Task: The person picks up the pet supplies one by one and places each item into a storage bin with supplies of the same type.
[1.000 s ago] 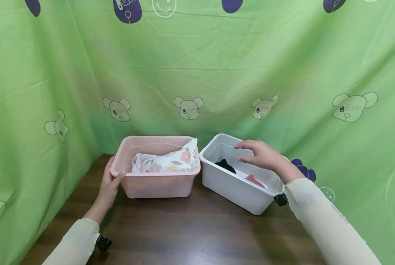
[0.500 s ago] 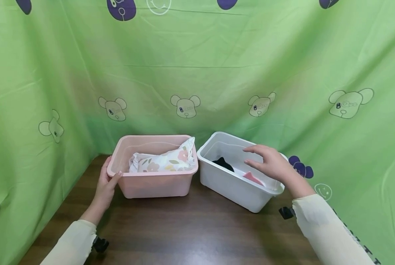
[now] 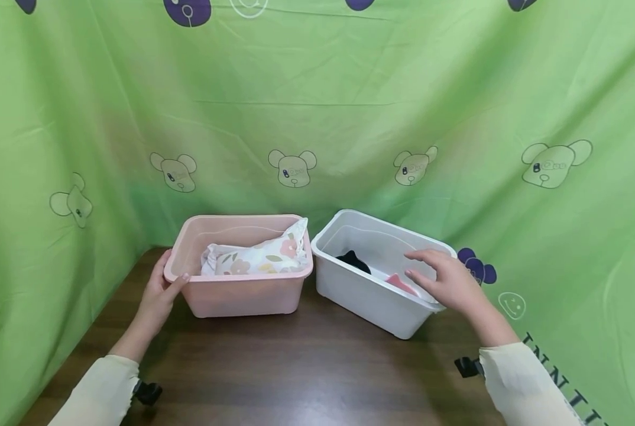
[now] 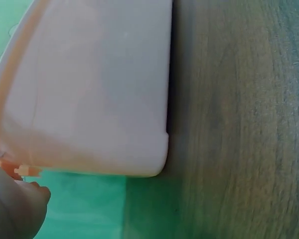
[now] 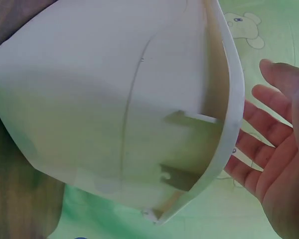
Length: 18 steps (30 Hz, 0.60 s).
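Observation:
My left hand (image 3: 158, 296) grips the left end of a pink plastic bin (image 3: 243, 296), thumb at the front corner of the rim; its other fingers are partly hidden. Inside the bin lies a white floral cloth bundle (image 3: 264, 257). In the left wrist view, the thumb (image 4: 20, 204) shows below the bin's wall. My right hand (image 3: 450, 281) hovers over the right end of a white bin (image 3: 365, 302), fingers apart and holding nothing. A black item (image 3: 356, 261) and a pink item (image 3: 399, 284) lie in the white bin; their kinds are unclear.
Both bins stand side by side on a dark wooden table (image 3: 275, 367), the white one angled. A green printed curtain (image 3: 307, 89) hangs behind and along both sides. A small black device (image 3: 147, 392) sits at each wrist.
My right hand has drawn back to the right and toward me, from over the white bin's middle to its right end. My left hand keeps its grip. The head view has shifted slightly.

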{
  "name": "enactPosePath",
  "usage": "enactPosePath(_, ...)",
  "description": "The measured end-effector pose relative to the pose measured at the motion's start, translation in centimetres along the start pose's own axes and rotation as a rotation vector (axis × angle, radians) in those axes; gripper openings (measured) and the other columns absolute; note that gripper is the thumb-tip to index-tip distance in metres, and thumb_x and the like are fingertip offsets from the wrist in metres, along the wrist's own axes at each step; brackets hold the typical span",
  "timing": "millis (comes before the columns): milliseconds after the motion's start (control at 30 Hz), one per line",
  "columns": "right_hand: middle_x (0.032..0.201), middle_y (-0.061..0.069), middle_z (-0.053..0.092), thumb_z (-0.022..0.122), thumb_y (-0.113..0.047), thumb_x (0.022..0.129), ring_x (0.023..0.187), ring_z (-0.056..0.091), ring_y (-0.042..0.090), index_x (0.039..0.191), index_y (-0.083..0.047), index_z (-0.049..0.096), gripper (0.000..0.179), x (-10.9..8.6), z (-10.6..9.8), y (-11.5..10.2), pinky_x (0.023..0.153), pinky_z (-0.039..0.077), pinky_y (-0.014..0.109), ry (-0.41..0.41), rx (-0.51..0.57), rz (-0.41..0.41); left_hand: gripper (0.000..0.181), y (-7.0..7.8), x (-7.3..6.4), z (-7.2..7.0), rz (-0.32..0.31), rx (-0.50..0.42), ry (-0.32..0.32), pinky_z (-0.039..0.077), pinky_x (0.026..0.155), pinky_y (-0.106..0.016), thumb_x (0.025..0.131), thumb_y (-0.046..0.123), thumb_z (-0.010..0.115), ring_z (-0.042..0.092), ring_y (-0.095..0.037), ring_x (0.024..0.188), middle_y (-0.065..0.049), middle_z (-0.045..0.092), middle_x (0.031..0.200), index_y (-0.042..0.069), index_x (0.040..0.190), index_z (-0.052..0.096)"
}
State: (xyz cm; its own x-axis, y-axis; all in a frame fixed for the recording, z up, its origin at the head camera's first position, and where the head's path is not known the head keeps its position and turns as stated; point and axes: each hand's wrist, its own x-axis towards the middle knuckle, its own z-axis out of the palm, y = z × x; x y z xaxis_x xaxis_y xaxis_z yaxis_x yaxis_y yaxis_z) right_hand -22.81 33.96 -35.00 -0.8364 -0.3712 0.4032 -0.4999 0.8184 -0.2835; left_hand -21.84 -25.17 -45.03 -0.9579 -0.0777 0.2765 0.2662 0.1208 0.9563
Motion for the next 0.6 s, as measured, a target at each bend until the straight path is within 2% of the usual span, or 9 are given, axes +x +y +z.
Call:
enactPosePath(133,0.130,0.013,0.069,0.070,-0.031,0.098,0.124,0.060,0.038,0.130,-0.012,0.068,0.037,-1.0,0.4,0.2,0.102,0.046,0.060,0.026,-0.002,0.015,0.077,0.6,-0.1,-0.3,-0.007,0.098,0.000,0.036,0.094,0.000,0.104,0.015,0.060,0.032,-0.041,0.145,-0.026,0.025,0.164,0.003,0.164,0.014)
enactPosePath(233,0.131,0.013,0.068,0.071,-0.032,0.098,0.124,0.059,0.038,0.131,-0.013,0.068,0.038,-1.8,0.6,0.3,0.101,0.046,0.061,0.040,-0.008,0.029,0.077,1.0,-0.1,-0.5,-0.017,0.233,0.014,0.036,0.095,-0.003,0.103,0.023,0.062,0.037,-0.041,0.143,-0.026,0.031,0.162,0.004,0.163,0.018)
enactPosePath(300,0.132,0.013,0.067,0.071,-0.031,0.098,0.124,0.059,0.038,0.131,-0.013,0.068,0.038,-2.3,0.7,0.4,0.100,0.047,0.062,0.052,-0.014,0.031,0.078,1.2,-0.1,-0.7,-0.020,0.314,0.022,0.040,0.106,-0.016,0.102,0.027,0.064,0.038,-0.041,0.143,-0.026,0.033,0.161,0.005,0.163,0.020)
enactPosePath(367,0.132,0.013,0.067,0.072,-0.030,0.097,0.124,0.059,0.038,0.131,-0.012,0.068,0.038,-2.7,0.8,0.4,0.100,0.047,0.061,0.071,-0.027,0.021,0.080,1.5,-0.1,-0.9,-0.024,0.380,0.029,0.038,0.115,-0.037,0.100,0.030,0.066,0.038,-0.042,0.143,-0.026,0.034,0.161,0.005,0.163,0.022)
enactPosePath(467,0.130,0.013,0.069,0.074,-0.026,0.095,0.122,0.060,0.037,0.130,-0.010,0.068,0.039,-3.3,0.8,0.4,0.099,0.047,0.060,0.105,-0.050,-0.002,0.082,1.8,-0.2,-1.3,-0.019,0.426,0.030,0.030,0.115,-0.065,0.099,0.033,0.068,0.036,-0.045,0.144,-0.028,0.037,0.159,0.004,0.162,0.025)
enactPosePath(600,0.126,0.014,0.070,0.078,-0.021,0.092,0.117,0.062,0.038,0.128,-0.007,0.069,0.040,-4.2,0.7,0.4,0.097,0.048,0.060,0.136,-0.061,-0.025,0.081,1.9,-0.4,-2.1,-0.014,0.478,0.013,0.031,0.111,-0.071,0.098,0.040,0.069,0.037,-0.046,0.143,-0.027,0.042,0.156,0.007,0.161,0.029)
